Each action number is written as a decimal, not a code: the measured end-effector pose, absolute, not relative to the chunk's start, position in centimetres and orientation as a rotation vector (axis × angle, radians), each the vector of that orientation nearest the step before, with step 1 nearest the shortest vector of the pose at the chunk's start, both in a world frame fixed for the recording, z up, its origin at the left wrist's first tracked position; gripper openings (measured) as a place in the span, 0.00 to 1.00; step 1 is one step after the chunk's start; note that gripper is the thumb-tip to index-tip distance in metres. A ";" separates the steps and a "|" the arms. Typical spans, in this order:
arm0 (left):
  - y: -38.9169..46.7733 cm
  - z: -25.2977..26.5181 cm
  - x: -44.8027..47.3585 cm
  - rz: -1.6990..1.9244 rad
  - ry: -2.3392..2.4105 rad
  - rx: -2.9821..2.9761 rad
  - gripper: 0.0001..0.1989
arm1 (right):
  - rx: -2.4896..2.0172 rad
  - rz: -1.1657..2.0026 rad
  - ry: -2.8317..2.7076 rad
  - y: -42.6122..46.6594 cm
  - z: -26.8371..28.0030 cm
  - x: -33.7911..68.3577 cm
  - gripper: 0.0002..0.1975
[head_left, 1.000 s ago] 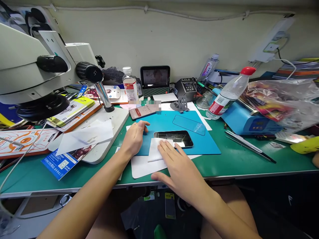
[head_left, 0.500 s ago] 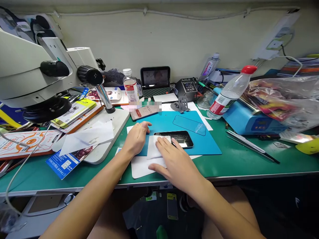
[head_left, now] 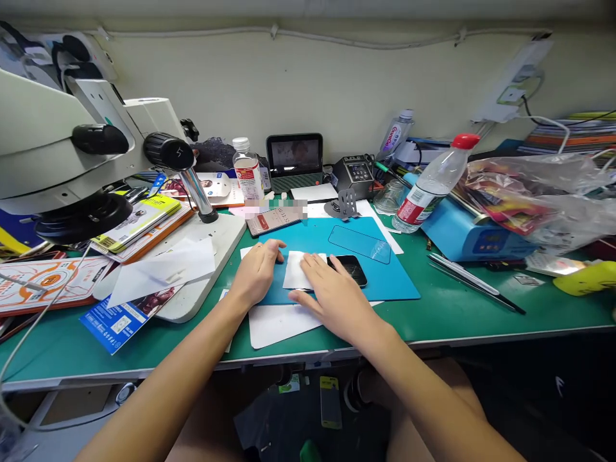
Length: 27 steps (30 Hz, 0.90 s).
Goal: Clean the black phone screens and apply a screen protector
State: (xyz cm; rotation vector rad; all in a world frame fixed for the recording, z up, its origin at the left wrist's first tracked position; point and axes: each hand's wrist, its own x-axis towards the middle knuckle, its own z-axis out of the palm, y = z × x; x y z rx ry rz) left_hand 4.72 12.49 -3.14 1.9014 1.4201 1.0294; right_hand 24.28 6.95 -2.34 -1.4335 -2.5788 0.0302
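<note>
My right hand [head_left: 334, 296] lies over a white wipe [head_left: 296, 271], its straight fingers together and pressing the wipe down on a smartphone [head_left: 355, 269]. The phone lies flat with its dark, glossy face up; its right end shows, while the wipe and hand cover the rest. To the left, my left hand [head_left: 255, 273] is closed with curled fingers and rests at the left edge of a blue mat [head_left: 394, 282]. Whatever its fingers may hold is hidden. A clear, black-edged screen protector [head_left: 360, 244] lies on the mat beyond the phone.
A microscope [head_left: 43, 160] stands at the left. Behind the mat are another phone [head_left: 274, 220], a bottle [head_left: 248, 173] and a small screen [head_left: 294, 157]. On the right are a red-capped bottle [head_left: 436, 186], tweezers [head_left: 474, 282] and a blue device [head_left: 486, 234]. White paper [head_left: 282, 327] sticks out under the mat.
My right hand has slid the wipe slightly away from me over the phone, covering more of its face. My left hand stays about where it was. The whole view has shifted a little.
</note>
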 end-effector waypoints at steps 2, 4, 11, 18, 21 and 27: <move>12.3 -3.1 4.6 1.045 1.412 1.897 0.28 | -1.465 0.022 -2.560 6.7 -2.5 24.8 0.38; 12.2 -3.1 4.5 1.070 1.391 1.894 0.28 | -1.481 0.020 -2.539 6.0 -2.9 25.9 0.38; 12.2 -2.8 4.7 0.940 1.356 2.042 0.22 | -1.639 0.017 -2.533 7.7 -3.0 29.9 0.38; 12.1 -2.8 4.6 0.795 1.223 2.220 0.25 | -1.605 -0.068 -2.495 4.9 -3.9 31.4 0.40; 12.3 -2.9 4.6 0.729 1.161 2.309 0.33 | -1.635 -0.042 -2.533 6.2 -3.7 30.8 0.42; 12.2 -3.0 4.4 0.662 1.146 2.382 0.36 | -1.666 -0.040 -2.516 6.2 -3.5 30.4 0.46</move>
